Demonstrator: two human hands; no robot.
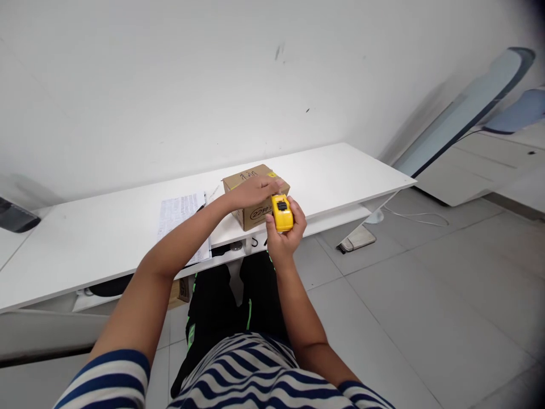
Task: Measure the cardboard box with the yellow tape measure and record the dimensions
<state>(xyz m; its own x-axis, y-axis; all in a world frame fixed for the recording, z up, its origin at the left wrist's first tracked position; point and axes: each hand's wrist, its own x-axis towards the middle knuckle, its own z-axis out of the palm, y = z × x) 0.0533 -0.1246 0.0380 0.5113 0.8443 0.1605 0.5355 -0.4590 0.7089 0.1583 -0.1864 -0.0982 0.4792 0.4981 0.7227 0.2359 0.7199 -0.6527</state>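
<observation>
My right hand [286,233] is wrapped round a yellow tape measure [283,215] with a black slide button on its face. It holds the tape measure at the front right corner of a cardboard box [251,220]. Across the top of the box reaches my left hand [255,192], its fingers drawn together close to the upper end of the tape measure. What its fingertips grip, if anything, is hidden. The box stands on a white desk [340,171] and carries black handwriting on its top and front. A yellow patch [272,175] shows beside my left fingers.
Sheets of written paper [181,211] lie left of the box. Under the desktop runs a shelf [340,220] with small items. A dark object [17,216] sits at the far left. At right, a pale blue panel [468,113] leans near a white cabinet, with a cable [419,216] on the floor.
</observation>
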